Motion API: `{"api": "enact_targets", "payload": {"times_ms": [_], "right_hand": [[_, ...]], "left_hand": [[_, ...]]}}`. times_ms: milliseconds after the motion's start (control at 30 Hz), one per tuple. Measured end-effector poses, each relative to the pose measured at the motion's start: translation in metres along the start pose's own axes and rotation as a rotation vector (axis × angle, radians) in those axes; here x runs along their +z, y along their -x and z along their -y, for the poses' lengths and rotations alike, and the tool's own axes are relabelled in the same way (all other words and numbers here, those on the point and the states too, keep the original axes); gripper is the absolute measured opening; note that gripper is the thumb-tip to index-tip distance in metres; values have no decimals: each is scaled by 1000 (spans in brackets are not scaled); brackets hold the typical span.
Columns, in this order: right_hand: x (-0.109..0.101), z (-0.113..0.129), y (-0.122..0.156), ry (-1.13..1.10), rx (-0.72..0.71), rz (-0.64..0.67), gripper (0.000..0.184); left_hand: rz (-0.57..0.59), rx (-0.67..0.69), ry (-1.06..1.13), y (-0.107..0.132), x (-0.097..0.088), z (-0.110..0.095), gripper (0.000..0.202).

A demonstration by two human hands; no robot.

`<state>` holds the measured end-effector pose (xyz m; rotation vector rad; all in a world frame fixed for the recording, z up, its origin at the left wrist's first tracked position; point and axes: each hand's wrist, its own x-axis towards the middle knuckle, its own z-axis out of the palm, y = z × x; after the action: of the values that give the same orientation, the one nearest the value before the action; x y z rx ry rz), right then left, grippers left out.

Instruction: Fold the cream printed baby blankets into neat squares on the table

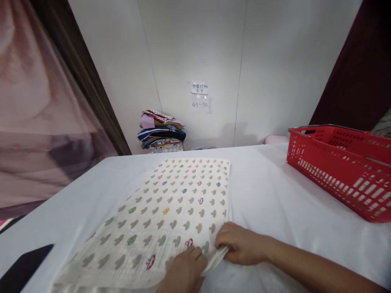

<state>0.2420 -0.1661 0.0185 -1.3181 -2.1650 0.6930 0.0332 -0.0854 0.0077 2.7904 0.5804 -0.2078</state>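
Note:
A cream cloth (pixel 171 207) printed with grey and coloured mushroom shapes lies flat on the white-covered table (pixel 275 195). My right hand (pixel 240 244) pinches the cloth's near right corner, fingers closed on the folded edge. Just left of it, my left hand (pixel 183 270) presses down on the cloth's near edge, its fingers curled against the fabric.
A red plastic basket (pixel 342 171) stands at the table's right. A stack of folded clothes (pixel 161 132) sits at the back against the white wall. A dark flat object (pixel 24 268) lies at the near left corner. A curtain hangs on the left.

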Motion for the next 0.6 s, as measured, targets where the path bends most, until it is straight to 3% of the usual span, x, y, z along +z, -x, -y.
{"api": "enact_targets", "payload": {"times_ms": [67,133,200,267,300,433,600], "right_hand": [[-18,-22,-2,-168,49,-14,22],[-40,-51,-9,-279,235,-210,21],[-61,-82,-19,-285,524,-465,16],[-79,-113,-31,-325,808,-576,12],[-85,-126,-36,-336,875,-598,11],[-102,-161,-55,-394,1015,-611,4],[-112,-175,-75,-468,1101,-560,8]], "left_hand": [[91,28,-38,1,0,1,12],[147,56,20,3,-10,0,16],[125,50,155,1,-29,-1,22],[54,17,267,-10,-51,-2,25],[22,11,291,-21,-61,-3,27],[-95,-44,296,-89,-78,-12,34],[-160,-233,198,-184,-66,-25,42]]}}
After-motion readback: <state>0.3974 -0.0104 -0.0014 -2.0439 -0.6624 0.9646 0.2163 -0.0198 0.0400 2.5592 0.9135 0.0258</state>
